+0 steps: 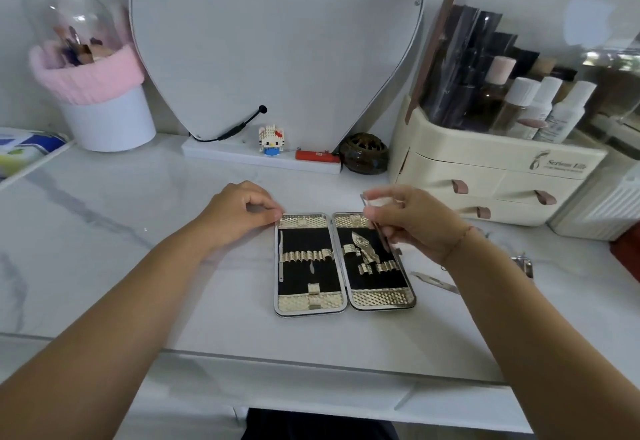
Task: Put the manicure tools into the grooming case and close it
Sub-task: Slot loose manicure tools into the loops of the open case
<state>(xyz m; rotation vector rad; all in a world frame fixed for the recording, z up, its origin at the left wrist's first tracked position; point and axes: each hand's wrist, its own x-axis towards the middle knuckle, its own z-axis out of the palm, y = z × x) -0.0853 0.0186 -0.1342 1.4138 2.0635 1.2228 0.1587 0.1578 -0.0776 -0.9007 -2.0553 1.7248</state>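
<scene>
The grooming case (pixel 381 298) lies open flat on the white marble table, two black-lined halves with gold straps. A thin tool (pixel 281 256) sits along the left half's edge, and a cuticle nipper (pixel 365 248) is strapped in the right half. My left hand (pixel 239 212) rests curled at the case's upper left corner, fingertips touching its rim. My right hand (pixel 412 221) hovers over the right half, pinching a slim metal tool (pixel 381 237) that points down into the case. More loose tools lie right of the case: a slim steel one (pixel 436 281) and a nail clipper (pixel 523 264).
A cream cosmetics organiser (pixel 485 176) with bottles stands at the back right. A dark round jar (pixel 363 153), a red item (pixel 317 156) and a small block figure (pixel 270 139) sit on a white mirror base behind the case. A pink-rimmed white pot (pixel 104 110) stands back left.
</scene>
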